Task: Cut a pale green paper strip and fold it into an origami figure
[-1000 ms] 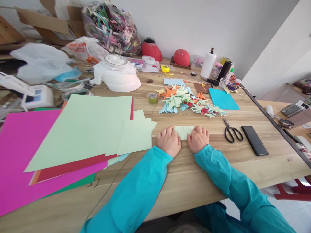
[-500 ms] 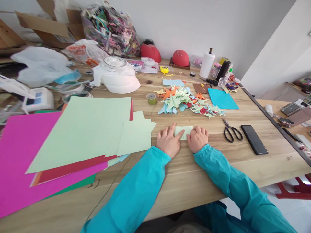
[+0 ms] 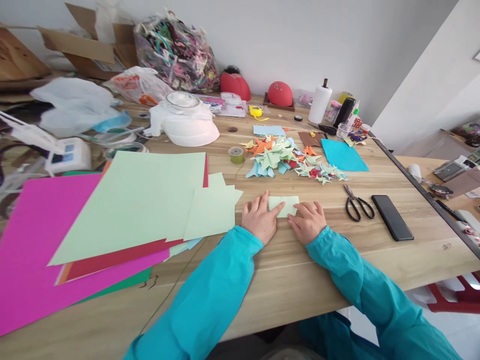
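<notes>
A small folded piece of light green paper [image 3: 288, 207] lies on the wooden table between my hands, with a crease across it. My left hand [image 3: 259, 218] rests flat, fingers spread, its thumb pressing on the paper's middle and its index finger at the left edge. Curled in at the right edge is my right hand [image 3: 309, 221], thumb at the lower right corner and fingertips against the side. Beyond the paper sits a heap of folded paper shapes [image 3: 275, 156] in green, orange, blue and red.
On the left, light green sheets [image 3: 135, 195] overlap magenta sheets [image 3: 45, 235]. Black-handled scissors [image 3: 358, 204] and a phone [image 3: 392, 217] lie to the right. A spool of thread [image 3: 236, 155] stands near the heap. Behind are a turquoise square [image 3: 344, 155] and a white cap [image 3: 191, 131].
My right hand has shifted slightly right, its fingers loosening and uncovering more of the paper's right end. The left hand stays on the paper. The view has tilted slightly.
</notes>
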`<action>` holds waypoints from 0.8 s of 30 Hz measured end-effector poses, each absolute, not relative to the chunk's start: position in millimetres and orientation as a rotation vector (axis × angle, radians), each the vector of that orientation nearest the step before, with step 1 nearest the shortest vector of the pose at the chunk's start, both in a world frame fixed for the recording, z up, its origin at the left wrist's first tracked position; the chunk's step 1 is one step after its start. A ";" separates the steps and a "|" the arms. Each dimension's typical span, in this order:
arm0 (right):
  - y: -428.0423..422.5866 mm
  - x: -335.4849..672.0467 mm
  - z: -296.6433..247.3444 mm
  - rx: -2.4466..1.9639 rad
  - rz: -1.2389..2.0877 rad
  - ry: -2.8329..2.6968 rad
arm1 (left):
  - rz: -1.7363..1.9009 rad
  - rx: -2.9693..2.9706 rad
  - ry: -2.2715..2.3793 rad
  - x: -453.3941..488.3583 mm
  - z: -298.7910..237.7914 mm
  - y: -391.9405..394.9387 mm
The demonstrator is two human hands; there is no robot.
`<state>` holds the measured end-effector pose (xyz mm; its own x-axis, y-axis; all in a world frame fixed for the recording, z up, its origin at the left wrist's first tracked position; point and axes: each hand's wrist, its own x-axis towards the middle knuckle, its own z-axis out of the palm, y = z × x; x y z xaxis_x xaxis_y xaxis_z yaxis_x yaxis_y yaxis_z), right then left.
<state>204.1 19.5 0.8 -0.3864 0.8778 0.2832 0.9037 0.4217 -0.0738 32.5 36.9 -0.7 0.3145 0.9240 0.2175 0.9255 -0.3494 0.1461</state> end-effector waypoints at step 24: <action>31.7 202.9 1.0 -1.350 -0.039 -2.471 | -0.467 -2.614 -1.790 26.1 -4.0 42.9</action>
